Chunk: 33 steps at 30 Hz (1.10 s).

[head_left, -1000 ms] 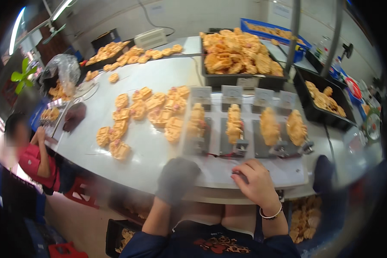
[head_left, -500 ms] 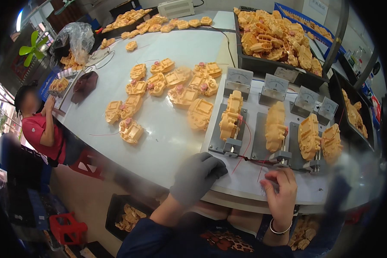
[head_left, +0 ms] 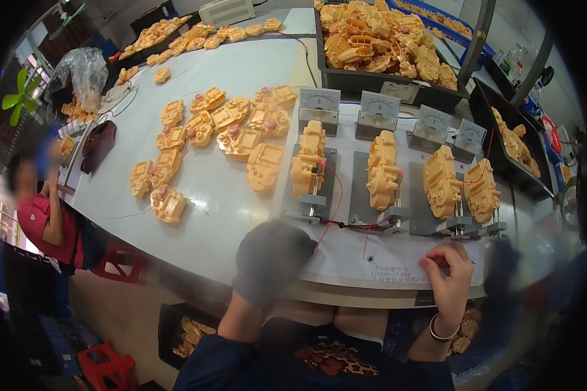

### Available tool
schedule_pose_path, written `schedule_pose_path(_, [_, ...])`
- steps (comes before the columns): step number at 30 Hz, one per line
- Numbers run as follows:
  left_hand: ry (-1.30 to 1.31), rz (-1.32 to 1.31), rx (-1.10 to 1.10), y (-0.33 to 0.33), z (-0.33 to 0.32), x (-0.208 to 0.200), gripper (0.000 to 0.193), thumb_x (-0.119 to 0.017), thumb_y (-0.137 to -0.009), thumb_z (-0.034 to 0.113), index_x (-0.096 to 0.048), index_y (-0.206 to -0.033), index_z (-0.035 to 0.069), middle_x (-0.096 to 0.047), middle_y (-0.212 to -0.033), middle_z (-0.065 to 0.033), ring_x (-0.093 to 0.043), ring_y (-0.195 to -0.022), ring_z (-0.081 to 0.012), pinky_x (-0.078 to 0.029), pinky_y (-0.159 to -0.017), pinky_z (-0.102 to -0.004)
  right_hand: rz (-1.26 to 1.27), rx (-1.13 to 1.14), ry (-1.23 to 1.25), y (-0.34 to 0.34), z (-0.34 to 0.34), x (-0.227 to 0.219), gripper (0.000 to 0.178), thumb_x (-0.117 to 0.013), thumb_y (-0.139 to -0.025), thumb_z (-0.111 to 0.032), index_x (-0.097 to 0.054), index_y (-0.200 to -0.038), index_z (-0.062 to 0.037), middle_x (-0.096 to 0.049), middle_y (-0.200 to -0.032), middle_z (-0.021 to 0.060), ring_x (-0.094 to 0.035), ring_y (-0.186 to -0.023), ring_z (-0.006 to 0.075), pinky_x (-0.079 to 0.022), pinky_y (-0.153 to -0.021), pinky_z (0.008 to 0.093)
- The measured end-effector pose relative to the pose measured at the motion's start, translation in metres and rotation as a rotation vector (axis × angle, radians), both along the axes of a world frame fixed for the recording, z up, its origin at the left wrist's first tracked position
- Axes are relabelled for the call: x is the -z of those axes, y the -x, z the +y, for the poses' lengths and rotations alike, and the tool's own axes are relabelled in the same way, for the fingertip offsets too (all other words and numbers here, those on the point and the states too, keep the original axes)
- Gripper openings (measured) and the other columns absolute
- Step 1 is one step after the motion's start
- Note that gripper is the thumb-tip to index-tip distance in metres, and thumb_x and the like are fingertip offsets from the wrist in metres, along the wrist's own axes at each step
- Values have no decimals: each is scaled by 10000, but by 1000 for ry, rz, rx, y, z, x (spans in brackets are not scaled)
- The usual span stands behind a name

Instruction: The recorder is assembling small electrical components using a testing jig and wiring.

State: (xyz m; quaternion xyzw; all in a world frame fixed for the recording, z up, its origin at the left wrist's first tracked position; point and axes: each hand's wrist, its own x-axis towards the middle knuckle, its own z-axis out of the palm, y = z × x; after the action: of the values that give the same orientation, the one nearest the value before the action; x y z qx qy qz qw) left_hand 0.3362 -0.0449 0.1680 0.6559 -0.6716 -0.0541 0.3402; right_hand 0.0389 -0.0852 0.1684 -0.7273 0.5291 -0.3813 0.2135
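Note:
In a dark grey glove, my left hand is over the table's front edge, blurred, its fingers curled together. A thin red wire runs from the first yellow plastic housing down to its fingertips; whether they pinch it is unclear. My bare right hand is just in front of the third clamp, fingers loosely bent, thumb apart, holding nothing visible. The second housing, third housing and fourth housing stand upright in the fixtures. A small dark speck lies between my hands.
Analog meters stand behind the fixtures. Loose yellow housings lie to the left. A black bin heaped with yellow parts is behind, another bin at right. At far left sits another person near a green fan.
The whole view has shifted, moving the table leftward in the picture. My right hand has gone right, from the second clamp to the third. The second housing, blurred before, now looks sharp and narrower.

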Motion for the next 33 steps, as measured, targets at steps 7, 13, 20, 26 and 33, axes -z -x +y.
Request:
schedule_pose_path(7, [97,-5,44,-5,3,-2,132,-786,-684,94,-657,-708,79,-576,-653,-54,-551,-574,-212,-452,-543,-320,57,22,-21,7,-3,-11,229,-800,-668,-59,-623,-793,16,-537,-728,88,-528,-611,187,-412,-560,289])
schedule_pose_path(13, [84,60,45,-2,1,1,138,-789,-676,80,-656,-715,77,-579,-657,-55,-551,-579,-212,-450,-543,-317,205,254,136,78,4,-1,213,-743,-740,-83,-568,-834,-5,-482,-777,13,-436,-713,116,-357,-641,250])
schedule_pose_path(20, [76,93,20,-2,2,3,135,-784,-675,80,-656,-717,71,-579,-665,-58,-550,-578,-207,-444,-540,-313,-79,225,-219,115,-13,13,240,-768,-677,-61,-584,-822,-7,-419,-704,-4,-373,-644,101,-318,-599,242])
schedule_pose_path(26, [38,90,-20,-4,1,13,146,-786,-664,77,-648,-709,61,-558,-655,-63,-527,-560,-205,-426,-529,-314,98,212,374,84,5,3,133,-684,-790,-44,-562,-836,-17,-484,-742,27,-447,-667,118,-354,-605,244])
schedule_pose_path(33, [86,20,13,-2,2,5,140,-773,-656,49,-642,-707,50,-546,-653,-65,-515,-554,-198,-412,-531,-304,184,312,374,71,-1,14,64,-623,-813,-34,-574,-810,8,-503,-793,82,-502,-721,180,-409,-663,269])
